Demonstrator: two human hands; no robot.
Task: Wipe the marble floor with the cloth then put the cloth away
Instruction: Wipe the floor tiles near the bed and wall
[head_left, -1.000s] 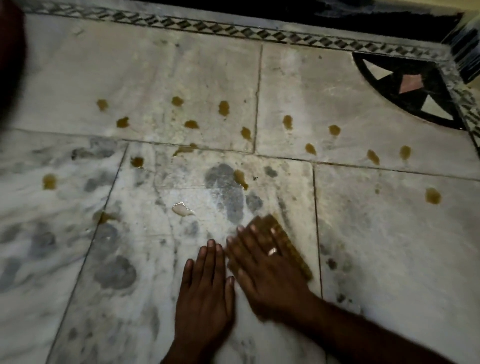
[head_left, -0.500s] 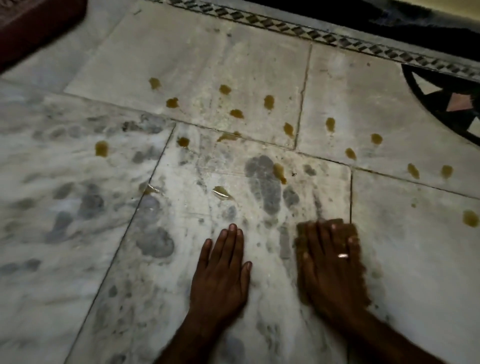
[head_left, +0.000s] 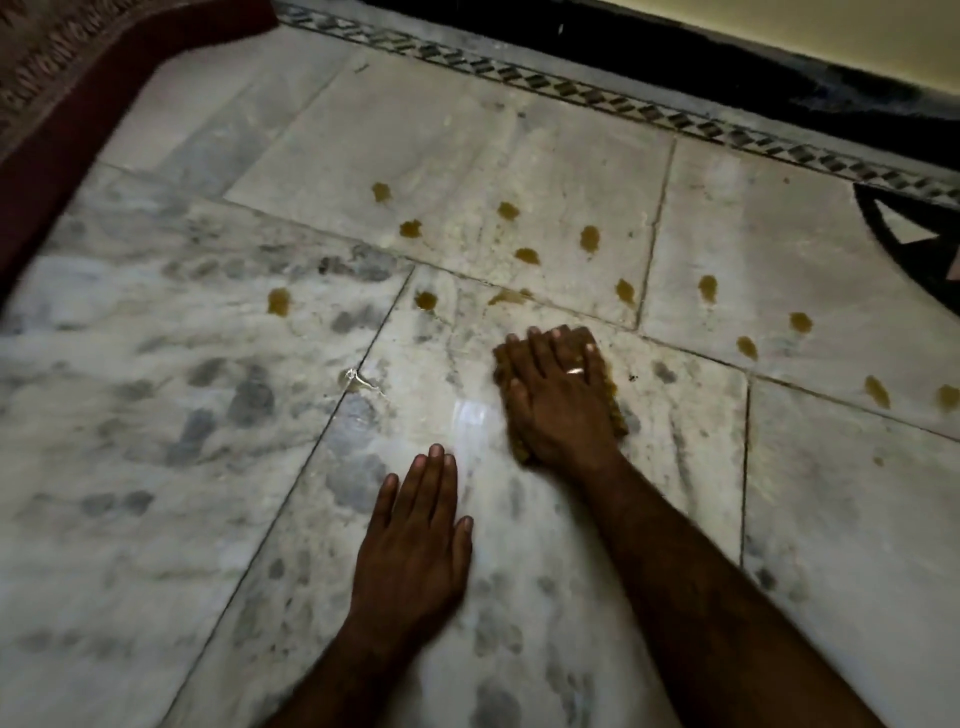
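My right hand (head_left: 558, 395) presses flat on a yellow-brown cloth (head_left: 615, 415), which shows only as a fringe along the hand's edges. It lies on the white, grey-veined marble floor (head_left: 156, 415), just below a tile joint. My left hand (head_left: 415, 545) rests flat on the floor nearer to me, fingers together, holding nothing. Several brownish-yellow spots (head_left: 589, 238) dot the tiles beyond the cloth, and one small wet smear (head_left: 358, 378) sits to its left.
A dark red patterned rug (head_left: 62, 98) covers the upper left corner. A checkered inlay border (head_left: 571, 88) runs along the far side before a dark baseboard. A black inlaid motif (head_left: 914, 239) sits at the right edge.
My right hand has pushed the cloth forward and to the left, up to the tile joint. The left hand stays flat on the floor. The view has shifted, showing the rug.
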